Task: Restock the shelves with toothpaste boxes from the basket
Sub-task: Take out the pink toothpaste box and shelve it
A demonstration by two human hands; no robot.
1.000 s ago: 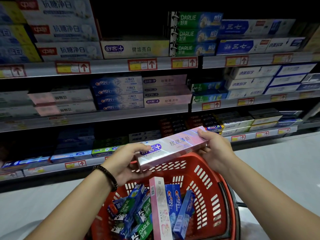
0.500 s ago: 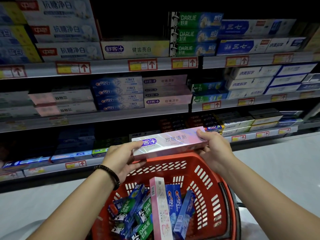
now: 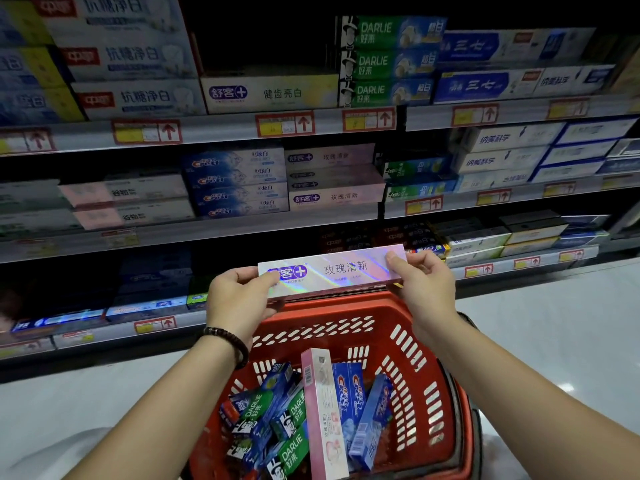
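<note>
iridescent pink toothpaste box [image 3: 341, 271], level, lengthwise

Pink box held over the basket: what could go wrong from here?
1. The pink box is pinched only at its ends by the left hand and right hand; a slip would likely drop it into the basket.
2. Its matching stack on the middle shelf already looks tall; adding one on top may be tight.

Dim aisle, shelves [image 3: 242, 223] sinking into black shadow above and below, rainbow glare streaking the box [image 3: 332, 271] I hold, price tags [image 3: 145, 131] soft and blurred, shelf lines bowing at the edges, pale floor [image 3: 554, 341] brighter beside my basket [image 3: 415, 341].
</note>
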